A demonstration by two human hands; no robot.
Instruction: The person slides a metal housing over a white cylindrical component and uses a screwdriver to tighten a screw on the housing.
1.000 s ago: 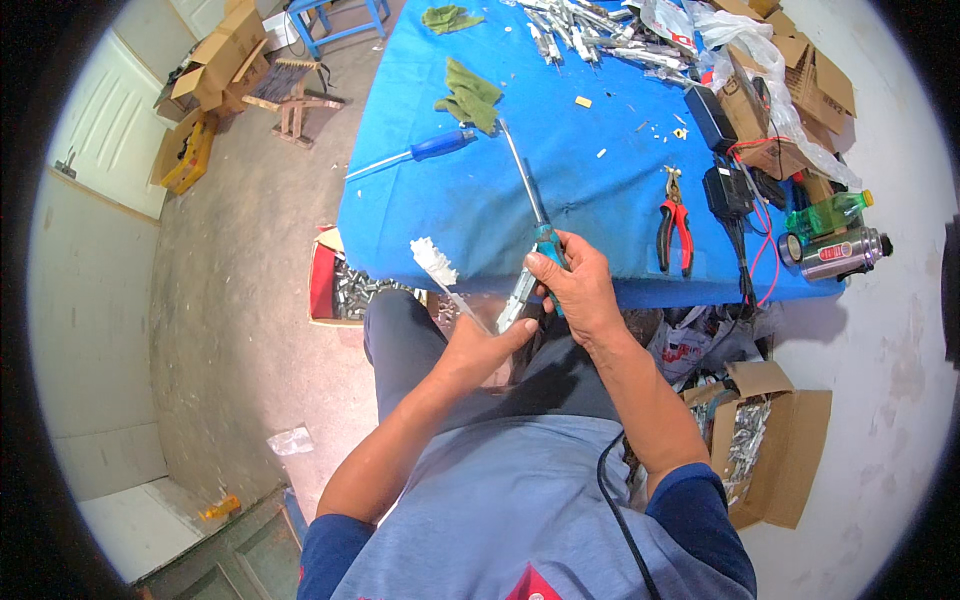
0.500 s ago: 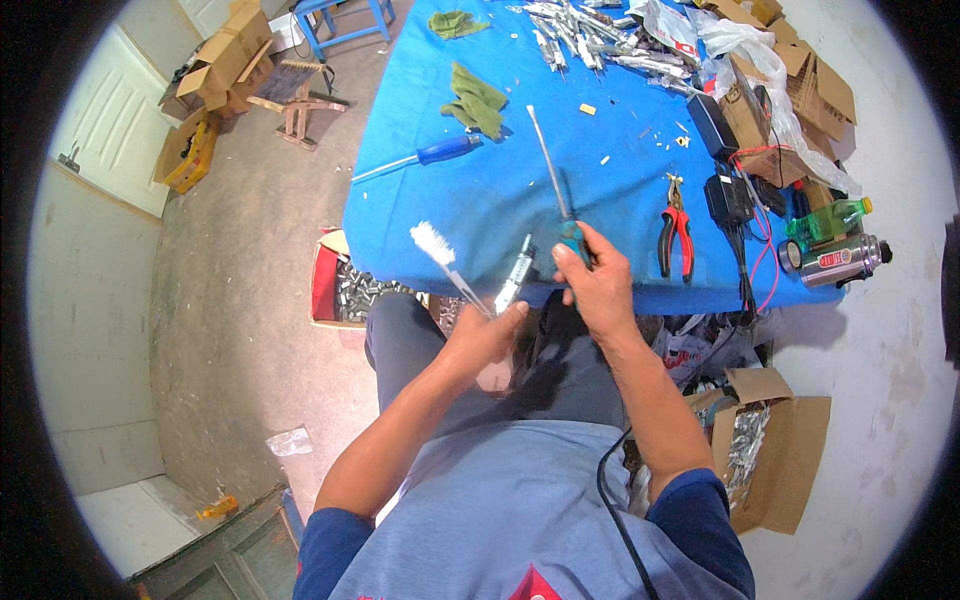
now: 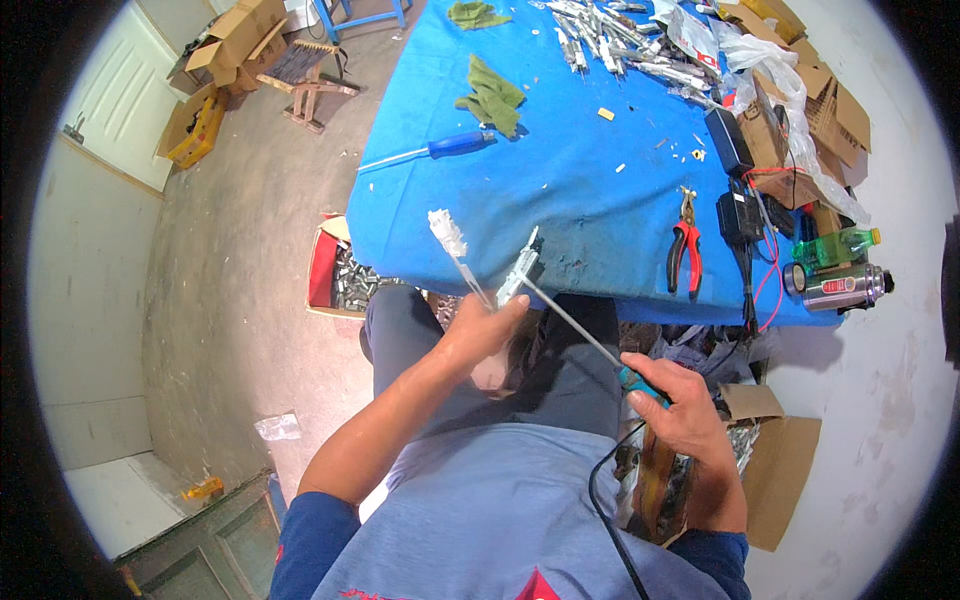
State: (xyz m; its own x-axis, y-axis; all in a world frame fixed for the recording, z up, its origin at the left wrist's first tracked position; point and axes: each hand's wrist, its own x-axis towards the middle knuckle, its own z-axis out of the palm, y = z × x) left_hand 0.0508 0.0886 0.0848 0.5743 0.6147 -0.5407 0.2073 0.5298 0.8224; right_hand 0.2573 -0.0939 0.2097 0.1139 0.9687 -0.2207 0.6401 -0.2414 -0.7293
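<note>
My left hand (image 3: 480, 328) is closed around a small silver-and-white metal part (image 3: 517, 275) with a narrow dark tip, just off the table's front edge. From the same hand sticks out a thin stem with a white, tufted, brush-like end (image 3: 447, 232). My right hand (image 3: 682, 402) grips the teal handle of a screwdriver (image 3: 580, 327). Its shaft slants up to the left, and the tip meets the side of the metal part. Under the blue cloth's edge, a box of small metal pieces (image 3: 352, 282) stands left of my legs.
On the blue-covered table (image 3: 590, 190) lie a blue-handled screwdriver (image 3: 450, 147), red-handled pliers (image 3: 684, 255), green cloths (image 3: 492, 97) and a heap of similar metal parts (image 3: 610, 40). Black adapters (image 3: 740, 215), a green bottle (image 3: 840, 247) and a steel flask (image 3: 845, 287) line the right side.
My right hand has swung down and right, turning the screwdriver from pointing up over the table to touching the metal part. My left hand stays nearly in place, still holding its pieces.
</note>
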